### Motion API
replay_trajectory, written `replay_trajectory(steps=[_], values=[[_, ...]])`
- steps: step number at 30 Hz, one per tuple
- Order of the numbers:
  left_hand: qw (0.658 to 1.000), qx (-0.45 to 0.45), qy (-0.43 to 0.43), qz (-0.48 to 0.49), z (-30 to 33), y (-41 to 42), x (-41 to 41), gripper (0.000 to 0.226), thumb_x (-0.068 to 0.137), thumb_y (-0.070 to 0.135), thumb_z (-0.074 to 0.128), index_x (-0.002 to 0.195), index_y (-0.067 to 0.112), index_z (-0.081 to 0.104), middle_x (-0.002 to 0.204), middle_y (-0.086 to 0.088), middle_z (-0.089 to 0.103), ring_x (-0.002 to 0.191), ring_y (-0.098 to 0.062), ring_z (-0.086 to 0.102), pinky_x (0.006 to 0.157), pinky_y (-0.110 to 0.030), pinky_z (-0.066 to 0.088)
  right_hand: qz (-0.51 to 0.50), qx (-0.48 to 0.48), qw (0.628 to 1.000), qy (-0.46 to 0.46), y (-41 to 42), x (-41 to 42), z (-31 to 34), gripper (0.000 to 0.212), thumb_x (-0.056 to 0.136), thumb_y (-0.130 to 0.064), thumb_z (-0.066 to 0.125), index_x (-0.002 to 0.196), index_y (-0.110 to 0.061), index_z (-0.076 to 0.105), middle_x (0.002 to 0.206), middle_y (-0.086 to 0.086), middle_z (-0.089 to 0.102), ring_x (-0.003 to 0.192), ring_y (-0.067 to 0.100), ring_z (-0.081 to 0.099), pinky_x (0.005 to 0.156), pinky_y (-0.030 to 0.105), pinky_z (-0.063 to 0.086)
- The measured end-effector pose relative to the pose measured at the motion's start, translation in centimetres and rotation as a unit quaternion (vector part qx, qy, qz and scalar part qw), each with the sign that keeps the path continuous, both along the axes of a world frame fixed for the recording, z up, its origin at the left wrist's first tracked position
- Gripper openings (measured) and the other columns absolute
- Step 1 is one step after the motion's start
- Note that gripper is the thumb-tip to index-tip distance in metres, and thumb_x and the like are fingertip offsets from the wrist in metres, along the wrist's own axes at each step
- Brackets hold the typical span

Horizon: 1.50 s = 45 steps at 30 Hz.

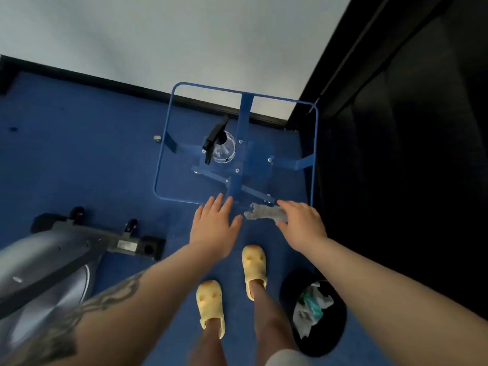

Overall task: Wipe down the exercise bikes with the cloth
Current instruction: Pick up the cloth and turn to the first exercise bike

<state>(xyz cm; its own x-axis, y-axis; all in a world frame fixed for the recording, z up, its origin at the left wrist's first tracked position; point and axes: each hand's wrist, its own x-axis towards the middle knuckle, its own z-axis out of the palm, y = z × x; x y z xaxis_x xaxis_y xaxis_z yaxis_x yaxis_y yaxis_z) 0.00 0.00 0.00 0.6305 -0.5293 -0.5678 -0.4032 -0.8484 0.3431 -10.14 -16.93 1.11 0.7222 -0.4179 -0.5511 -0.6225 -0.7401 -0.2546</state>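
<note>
Both hands over glass table (169, 114) edge: R hand (301, 224) pinching grey cloth (265, 213) at near rim, prob lifting it for wiping, L hand (214, 228) spread flat w/ nothing held, spray (220, 143) further back, bike (52, 260) to left.

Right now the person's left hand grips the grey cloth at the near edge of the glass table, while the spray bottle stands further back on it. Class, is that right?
Not quite. The head view shows the right hand gripping the grey cloth; the left hand is open, holding nothing. The rest stands: the cloth is at the glass table's near edge, and the spray bottle stands further back on it.
</note>
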Motion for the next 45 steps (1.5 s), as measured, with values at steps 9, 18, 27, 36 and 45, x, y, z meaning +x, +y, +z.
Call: replay_trajectory(steps=[9,18,27,36,45], values=[[1.0,0.014,-0.004,0.014,-1.3,-0.6,-0.2,0.059,0.097,0.052,0.021,0.151,0.028,0.015,0.162,0.005,0.009,0.149,-0.015,-0.004,0.118,-0.037,-0.004,-0.009,-0.05,0.998,-0.025,-2.1,1.9,-0.6,0.01,0.088,-0.022,0.062,0.095,-0.019,0.067,0.099,0.001,0.067,0.094,0.022,0.056,0.081,0.029,0.037],[0.998,0.0,-0.016,0.062,5.4,0.7,1.7,0.058,0.098,0.051,0.022,0.152,0.03,0.014,0.162,0.007,0.009,0.149,-0.014,0.002,0.119,-0.037,0.001,0.001,0.015,0.992,-0.128,-2.0,1.5,5.9,0.01,0.096,-0.025,0.045,0.088,-0.024,0.038,0.075,-0.005,0.055,0.076,0.019,0.054,0.054,0.028,0.034],[0.958,-0.163,-0.134,0.192,19.9,5.4,3.0,0.046,0.093,0.036,0.053,0.137,0.023,0.05,0.148,0.005,0.044,0.136,-0.014,0.039,0.112,-0.028,0.023,-0.122,0.169,0.887,-0.412,1.1,4.9,19.5,0.009,0.086,-0.03,0.061,0.083,-0.031,0.053,0.078,-0.013,0.062,0.072,0.005,0.059,0.06,0.028,0.05],[0.877,-0.206,-0.234,0.365,27.0,14.9,-1.4,0.034,0.092,0.033,0.055,0.126,0.027,0.06,0.138,0.014,0.05,0.131,-0.005,0.041,0.111,-0.025,0.027,-0.025,0.337,0.848,-0.408,9.4,7.9,26.7,0.014,0.081,-0.02,0.072,0.088,-0.032,0.068,0.088,-0.012,0.07,0.083,0.006,0.065,0.078,0.035,0.055],[0.768,-0.258,-0.33,0.484,32.1,25.3,-9.3,0.033,0.087,0.033,0.06,0.111,0.054,0.05,0.129,0.034,0.046,0.122,0.016,0.037,0.103,-0.023,0.037,0.161,0.416,0.809,-0.383,23.4,7.7,31.7,0.012,0.081,-0.024,0.07,0.088,-0.034,0.07,0.089,-0.012,0.072,0.084,0.004,0.066,0.071,0.016,0.051]])
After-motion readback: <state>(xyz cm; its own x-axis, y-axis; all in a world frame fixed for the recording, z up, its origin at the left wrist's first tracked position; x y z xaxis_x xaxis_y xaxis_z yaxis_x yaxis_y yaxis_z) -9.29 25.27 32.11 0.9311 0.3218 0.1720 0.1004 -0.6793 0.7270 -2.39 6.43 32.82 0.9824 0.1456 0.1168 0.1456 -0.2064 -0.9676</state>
